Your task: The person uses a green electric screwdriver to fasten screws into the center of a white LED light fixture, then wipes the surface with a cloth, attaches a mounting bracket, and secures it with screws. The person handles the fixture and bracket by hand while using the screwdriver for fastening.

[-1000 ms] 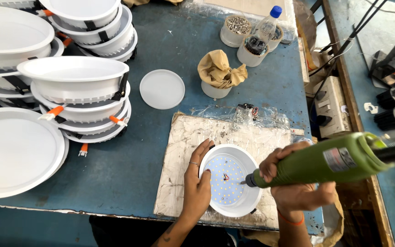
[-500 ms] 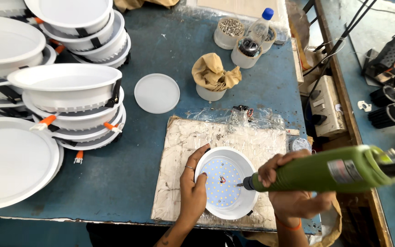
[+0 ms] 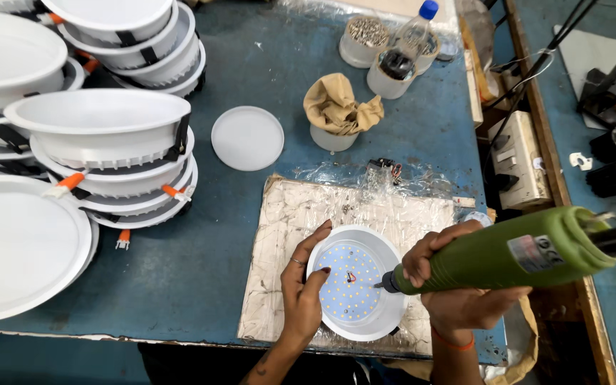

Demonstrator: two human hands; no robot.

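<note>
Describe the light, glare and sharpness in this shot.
Head view: even, bright overhead light, shadows soft. Glare on the plastic wrap over the board and on the stacked white housings. Both hands, left hand and right hand, are sharp; frame edges bow slightly.

Screwdriver bit perhaps too small to tell; stacked housings cut off.

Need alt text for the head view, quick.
Right hand holds a green driver with its tip on the LED board inside a white lamp, steadied by the left hand. Lamp housings are stacked to the left.
</note>
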